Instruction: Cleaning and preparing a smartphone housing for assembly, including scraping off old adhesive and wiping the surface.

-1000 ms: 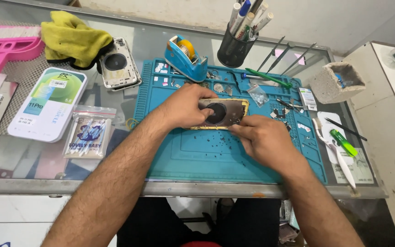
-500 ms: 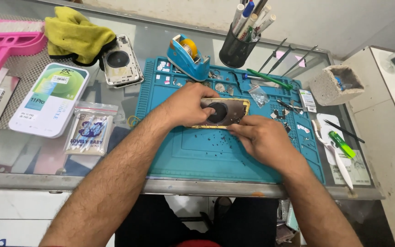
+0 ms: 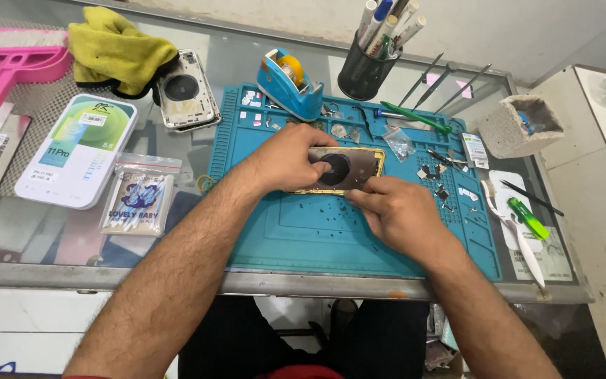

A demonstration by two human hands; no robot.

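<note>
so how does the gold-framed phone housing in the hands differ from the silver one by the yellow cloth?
The gold-framed phone housing lies on the teal mat, gripped by the left hand and right hand; the silver phone housing sits untouched on the glass table. Both show a round dark coil.

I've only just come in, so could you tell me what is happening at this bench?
A person is working on an opened phone housing that lies on a blue work mat. The left hand holds it down from the top, and the right hand pinches at its lower right edge. Around the mat are a blue tape dispenser, a black pen cup, tweezers and a second phone housing beside a yellow cloth.
</note>
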